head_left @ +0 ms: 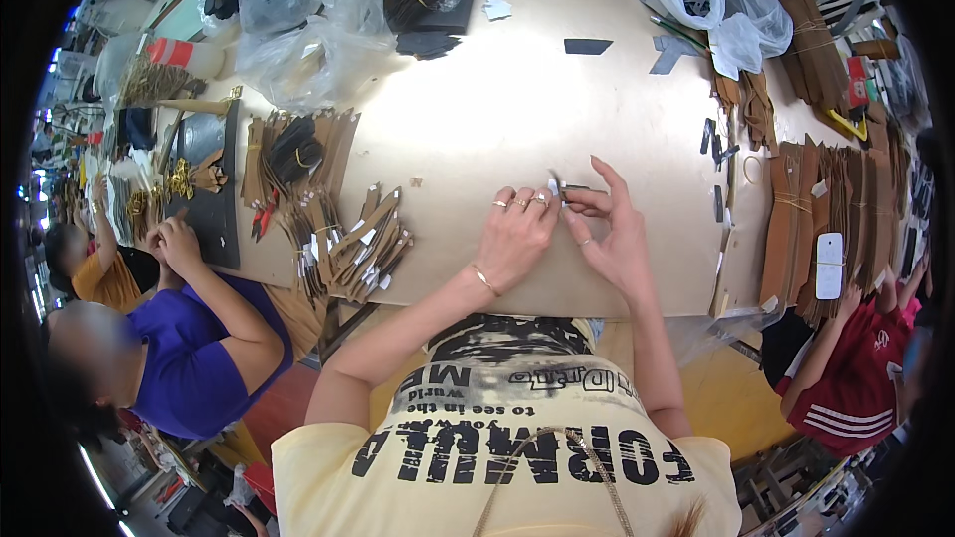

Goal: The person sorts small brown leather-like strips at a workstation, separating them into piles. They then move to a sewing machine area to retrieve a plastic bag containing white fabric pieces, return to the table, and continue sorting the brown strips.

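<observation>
Over the middle of the table, my left hand (519,234) is closed with its fingers curled, rings and a bracelet on it. At its fingertips is a small dark strip (573,187) with a white bit (553,184) beside it. My right hand (614,234) meets the left from the other side, thumb and fingers pinching at the strip, one finger raised. The strip is small and partly covered by fingers, so its exact kind cannot be told. Left of my hands lies a loose pile of brown strips (370,244) with white ends.
Brown strip bundles (791,224) carry a white phone (829,267) at right. Plastic bags (313,30) and dark pieces (589,46) lie at the back. Small black strips (717,204) line the right side. Red-handled pliers (265,216) rest left. A co-worker in purple (204,358) sits left.
</observation>
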